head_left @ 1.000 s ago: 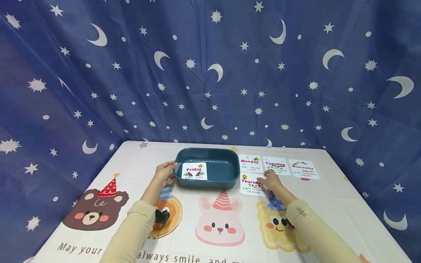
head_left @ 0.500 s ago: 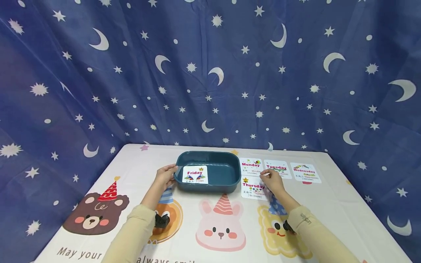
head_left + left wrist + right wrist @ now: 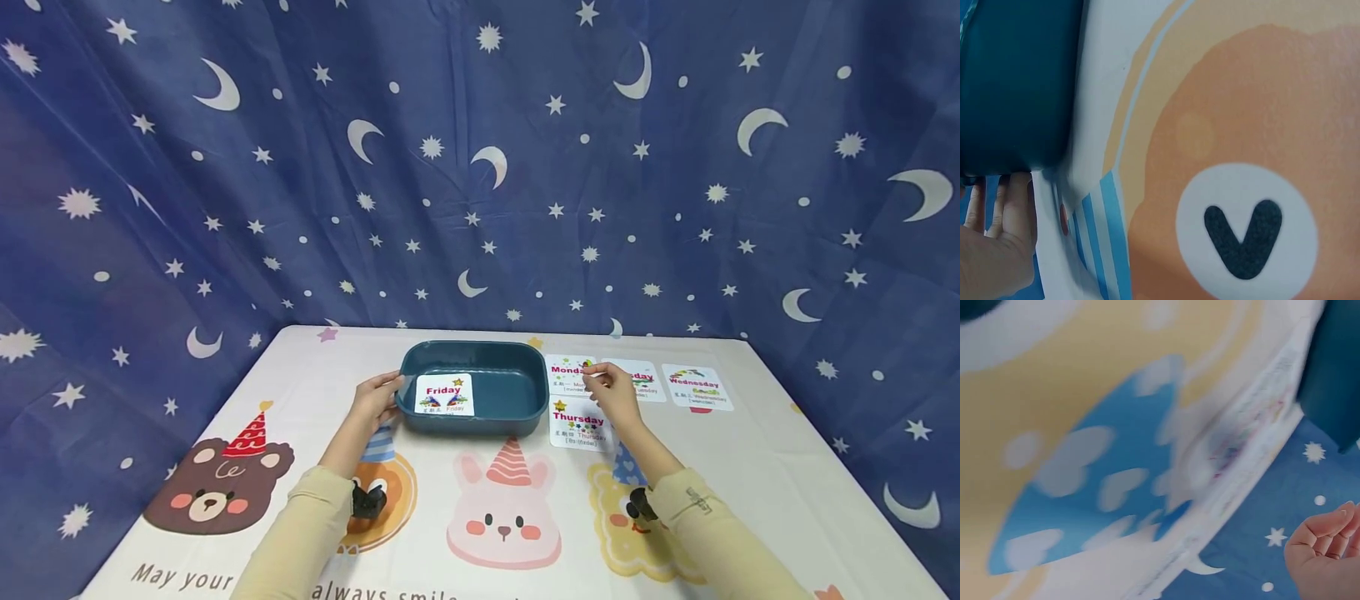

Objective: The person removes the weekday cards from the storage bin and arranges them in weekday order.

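Observation:
My left hand [image 3: 375, 402] grips the left end of a dark teal rectangular tub [image 3: 471, 423], thumb at the rim; in the left wrist view its fingers [image 3: 1017, 206] lie against the tub's end. Inside the tub lies a white "Friday" card [image 3: 444, 395]. My right hand [image 3: 617, 395] hovers with loosely bent fingers and nothing in them, overlapping the "Monday" card [image 3: 562, 385] and "Tuesday" card [image 3: 651, 392]. Below it lies the "Thursday" card [image 3: 573, 418], and the "Wednesday" card [image 3: 697, 387] is at the right end of the upper row.
The cards lie beside the tub's right end on a white tablecloth [image 3: 757, 483] printed with cartoon animals. A blue curtain [image 3: 420, 183] with moons and stars hangs behind the table's back edge [image 3: 345, 328].
My right hand has left the Thursday card, rising and shifting left toward the Monday card. My left hand stays on the tub.

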The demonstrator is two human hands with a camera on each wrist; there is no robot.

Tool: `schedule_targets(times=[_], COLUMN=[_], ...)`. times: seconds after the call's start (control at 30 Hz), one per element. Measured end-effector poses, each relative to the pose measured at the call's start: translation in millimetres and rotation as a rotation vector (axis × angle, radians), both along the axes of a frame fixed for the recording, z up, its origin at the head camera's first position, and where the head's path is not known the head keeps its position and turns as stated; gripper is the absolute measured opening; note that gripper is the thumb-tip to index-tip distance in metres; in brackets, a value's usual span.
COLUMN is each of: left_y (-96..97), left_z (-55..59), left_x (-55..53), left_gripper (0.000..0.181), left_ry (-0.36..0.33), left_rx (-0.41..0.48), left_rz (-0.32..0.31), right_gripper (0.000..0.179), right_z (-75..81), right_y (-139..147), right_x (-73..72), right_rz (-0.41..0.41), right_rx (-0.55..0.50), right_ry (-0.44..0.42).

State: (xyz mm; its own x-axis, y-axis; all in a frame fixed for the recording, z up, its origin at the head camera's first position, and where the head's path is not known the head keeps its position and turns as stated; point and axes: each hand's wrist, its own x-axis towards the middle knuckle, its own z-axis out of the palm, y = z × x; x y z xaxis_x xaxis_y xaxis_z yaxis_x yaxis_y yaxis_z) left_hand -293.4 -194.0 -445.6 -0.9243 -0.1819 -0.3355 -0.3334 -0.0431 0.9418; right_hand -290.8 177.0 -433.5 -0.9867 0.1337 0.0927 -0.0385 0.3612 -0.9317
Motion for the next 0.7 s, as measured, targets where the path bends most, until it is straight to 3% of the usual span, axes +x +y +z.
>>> schedule_targets(times=[0.4,0.7], left_y=[0.9,-0.4], left_z=[1.0,-4.2], left_x=[0.0,-0.5], left_gripper=[0.045,0.045], left_ry=[-0.014,0.008], left_rx=[-0.018,0.001], left_rz=[0.004,0.012], right_gripper=[0.016,0.022], right_z=[17.0,27.8], right_y=[-37,-74], right_x=[9.6,18.5], right_rz=[0.006,0.166], right_rx=[-0.182,-0.245], right_ry=[0.015,-0.002])
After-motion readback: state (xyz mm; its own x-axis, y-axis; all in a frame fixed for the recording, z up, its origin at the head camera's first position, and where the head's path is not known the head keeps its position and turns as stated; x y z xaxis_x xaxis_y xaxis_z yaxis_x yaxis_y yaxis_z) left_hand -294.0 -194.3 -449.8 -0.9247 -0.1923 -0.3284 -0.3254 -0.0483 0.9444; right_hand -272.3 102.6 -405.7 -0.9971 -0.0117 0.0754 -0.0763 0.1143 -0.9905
